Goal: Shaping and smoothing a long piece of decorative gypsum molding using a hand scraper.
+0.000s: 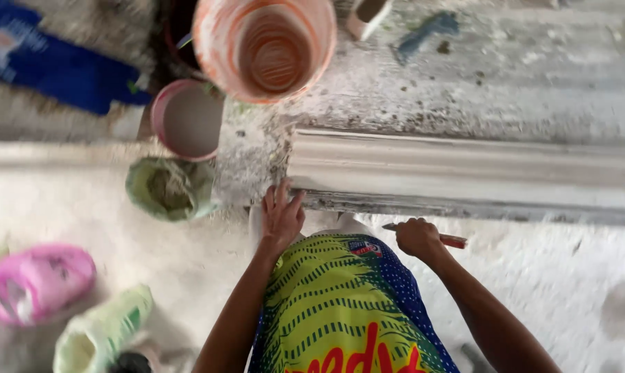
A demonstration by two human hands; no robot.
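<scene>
Two hands work at a white moulding [464, 173] lying on the floor: left hand [282, 217] spread flat at its near end, right hand [417, 238] fisted around a red-handled tool [450, 240]; plaster looks stiff, heavy, brittle, best held underneath

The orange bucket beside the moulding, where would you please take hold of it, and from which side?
Grip the orange bucket by its open rim, coming from above: it stands upright, mouth up, and no handle shows. The near rim, facing the left hand, looks least crowded.

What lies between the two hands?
In the head view, only the top edge of the patterned yellow-and-blue cloth on the person's lap lies between left hand and right hand.
</scene>
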